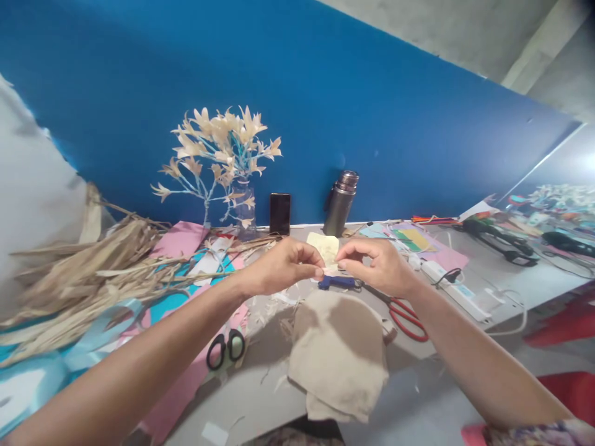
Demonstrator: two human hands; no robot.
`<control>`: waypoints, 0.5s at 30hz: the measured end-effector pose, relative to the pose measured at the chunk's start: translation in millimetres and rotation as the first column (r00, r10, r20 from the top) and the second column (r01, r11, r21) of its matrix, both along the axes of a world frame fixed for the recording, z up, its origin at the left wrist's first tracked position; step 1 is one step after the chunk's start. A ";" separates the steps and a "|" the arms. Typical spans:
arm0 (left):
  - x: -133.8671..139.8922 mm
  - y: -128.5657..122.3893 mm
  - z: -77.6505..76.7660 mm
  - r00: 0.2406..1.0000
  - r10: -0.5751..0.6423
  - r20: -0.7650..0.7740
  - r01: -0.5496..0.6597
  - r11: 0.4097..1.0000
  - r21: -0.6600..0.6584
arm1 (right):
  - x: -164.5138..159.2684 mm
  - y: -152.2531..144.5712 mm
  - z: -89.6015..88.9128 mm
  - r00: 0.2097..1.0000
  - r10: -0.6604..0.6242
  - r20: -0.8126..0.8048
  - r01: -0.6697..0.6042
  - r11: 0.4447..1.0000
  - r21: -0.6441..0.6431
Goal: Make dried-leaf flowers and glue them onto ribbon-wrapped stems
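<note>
My left hand [297, 263] and my right hand [374, 263] face each other above the table, thumb and forefinger pinched on both. A small pale strip [331, 271] spans the gap between the fingertips; its kind is too small to make out. Behind it is a pale yellow piece [323, 246] of paper or cloth. Just below the fingers lies a dark blue tool [338, 283], partly covered. Nearer to me a folded beige cloth [339, 347] is spread out. Red-handled scissors [408, 321] rest under my right forearm.
Black-handled scissors [225, 349] and dried husks [116, 272] lie left, with light blue tape rolls [109, 331]. A vase of husk flowers [244, 201], a phone [279, 214] and a steel flask [341, 203] stand by the blue wall. A power strip [458, 290] sits right.
</note>
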State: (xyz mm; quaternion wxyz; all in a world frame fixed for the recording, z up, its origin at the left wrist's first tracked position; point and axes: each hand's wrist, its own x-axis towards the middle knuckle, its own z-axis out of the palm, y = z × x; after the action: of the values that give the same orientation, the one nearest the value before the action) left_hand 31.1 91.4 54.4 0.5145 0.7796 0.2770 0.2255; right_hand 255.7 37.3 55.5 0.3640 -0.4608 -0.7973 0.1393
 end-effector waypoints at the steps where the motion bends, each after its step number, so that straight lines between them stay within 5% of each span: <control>1: 0.1 -0.5 1.3 1.000 -0.006 -0.015 0.006 1.000 -0.013 | -0.1 -0.6 0.4 1.000 0.016 0.015 -0.016 0.999 0.039; 15: 3.0 11.2 -14.0 0.997 -0.078 -0.004 0.073 0.945 -0.320 | 3.3 1.8 -3.1 0.964 0.209 0.163 -0.241 0.947 0.210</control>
State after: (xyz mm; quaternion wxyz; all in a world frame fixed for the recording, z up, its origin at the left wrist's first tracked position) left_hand 34.1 102.6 40.4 0.6400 0.6977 0.2841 0.1513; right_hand 259.0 39.1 52.4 0.3400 -0.3302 -0.8788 0.0552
